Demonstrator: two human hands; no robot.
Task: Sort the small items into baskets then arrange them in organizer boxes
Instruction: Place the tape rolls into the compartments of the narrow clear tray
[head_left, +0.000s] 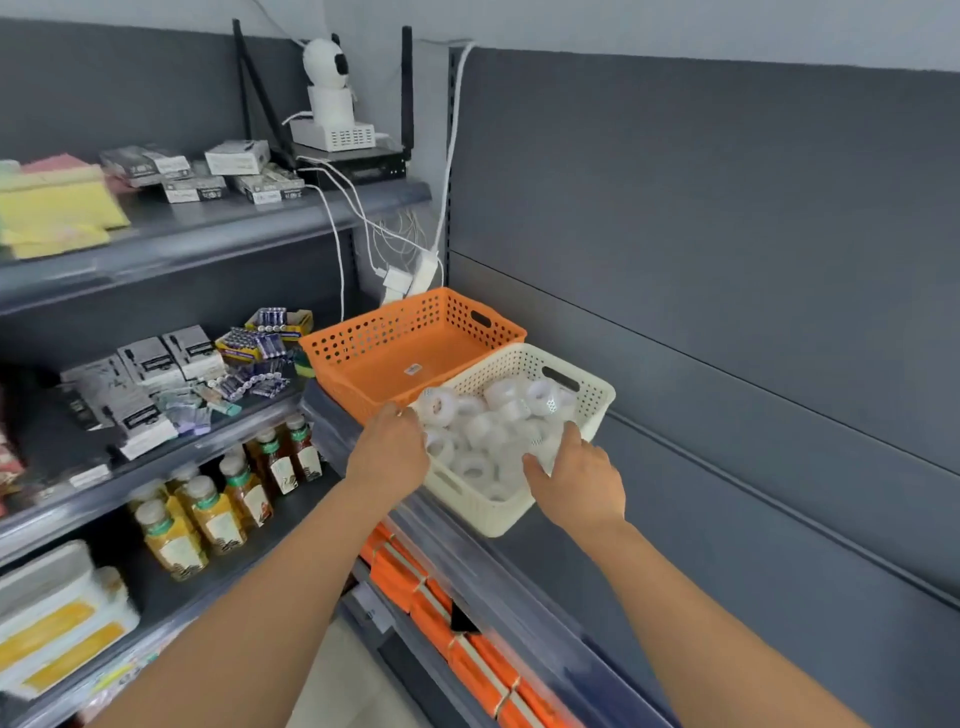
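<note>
Tape rolls (493, 431): heaped in the white basket (483, 512), directly between the two hands. Blurred into one pale mass, too soft to count.

Left hand (389, 452): at the basket's near left corner, back turned to the camera, fingertips against a roll by the rim. Fingers hidden behind the knuckles, so cannot tell whether gripping or only touching.

Right hand (576, 478): at the near right edge, thumb and forefinger straight and spread over the rolls, resting open. Remaining fingers out of sight beyond the palm.

Orange basket (395, 364): just beyond the left hand, close against the white basket's far side. Both set on a dark shelf ledge (322, 410).

Orange packs (415, 587): below and between the forearms, blurred, partly cut off by the ledge.
</note>
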